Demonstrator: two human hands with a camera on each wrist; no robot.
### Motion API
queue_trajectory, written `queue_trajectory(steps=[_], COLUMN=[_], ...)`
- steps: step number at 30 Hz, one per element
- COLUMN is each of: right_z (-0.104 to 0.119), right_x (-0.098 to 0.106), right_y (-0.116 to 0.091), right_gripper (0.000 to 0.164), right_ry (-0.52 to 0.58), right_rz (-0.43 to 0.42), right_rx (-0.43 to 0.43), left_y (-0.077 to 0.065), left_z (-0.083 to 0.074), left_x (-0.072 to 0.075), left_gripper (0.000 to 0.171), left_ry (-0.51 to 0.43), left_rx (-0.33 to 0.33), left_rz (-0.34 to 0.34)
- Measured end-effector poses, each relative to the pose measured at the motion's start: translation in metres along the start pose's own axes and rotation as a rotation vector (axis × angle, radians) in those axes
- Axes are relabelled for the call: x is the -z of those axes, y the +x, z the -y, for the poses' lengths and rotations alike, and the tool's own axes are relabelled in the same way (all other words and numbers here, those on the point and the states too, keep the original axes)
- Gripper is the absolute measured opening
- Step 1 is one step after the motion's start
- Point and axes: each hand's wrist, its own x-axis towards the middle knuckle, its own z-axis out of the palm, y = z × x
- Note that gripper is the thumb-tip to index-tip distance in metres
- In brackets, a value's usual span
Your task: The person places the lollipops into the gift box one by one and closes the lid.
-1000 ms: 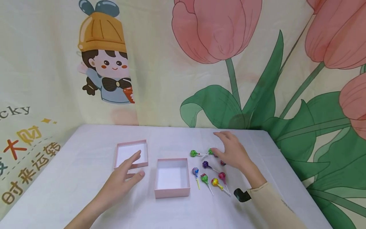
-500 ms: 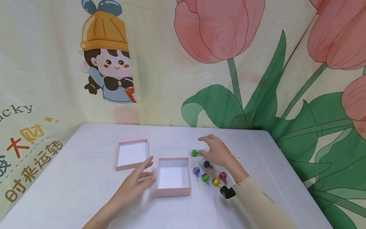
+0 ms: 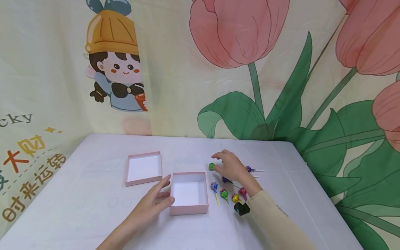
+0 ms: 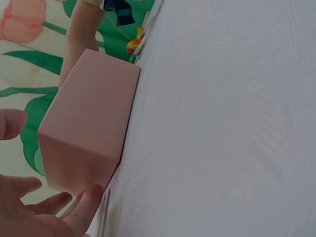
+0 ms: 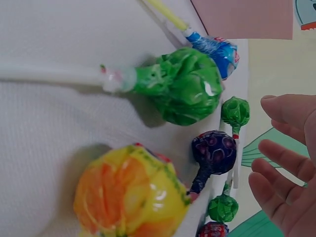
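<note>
A pink open-topped box point(image 3: 189, 210) with a white inside stands mid-table. My left hand point(image 3: 154, 203) is at its left side, fingers extended; in the left wrist view the fingertips point(image 4: 91, 195) lie right at the box's pink wall. My right hand point(image 3: 230, 167) hovers over the back of the lollipops, thumb apart from the fingers, holding nothing. Closest to its thumb is a green lollipop point(image 3: 211, 166), which the right wrist view shows beyond a purple lollipop point(image 5: 214, 150). Nearer lie a blue lollipop point(image 3: 214, 186), another green one and a yellow lollipop point(image 3: 235, 198).
The box's shallow pink lid point(image 3: 143, 167) lies left of the box, inside up. A pink-red lollipop point(image 3: 242, 192) and a dark purple lollipop point(image 3: 248, 169) lie around the right forearm. A printed cloth point(image 3: 175, 86) hangs behind the white table point(image 3: 78, 194).
My right hand has moved left over the lollipops toward the green one at the back. My left hand has moved right, from in front of the lid to the box's side.
</note>
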Motion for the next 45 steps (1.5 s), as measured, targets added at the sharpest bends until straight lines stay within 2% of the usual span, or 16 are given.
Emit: queue_trajectory(steps=[7, 20, 35, 45], right_z=[-0.001, -0.001, -0.007, -0.006], right_x=[-0.007, -0.011, -0.015, -0.01], right_y=[0.005, 0.013, 0.014, 0.012], right_gripper=[0.036, 0.031, 0.023, 0.021], right_ry=[-0.011, -0.01, 0.056, 0.051], right_rz=[0.034, 0.061, 0.096, 0.093], right_rx=[-0.046, -0.054, -0.079, -0.024], left_y=[-0.001, -0.001, 0.001, 0.001], left_z=[0.004, 0.011, 0.013, 0.014], left_x=[-0.002, 0.0, 0.001, 0.003], left_gripper=[0.078, 0.078, 0.079, 0.078], left_ry=[-0.041, -0.064, -0.105, -0.114], left_rx=[0.002, 0.008, 0.007, -0.019], left_rz=[0.014, 0.036, 0.056, 0.071])
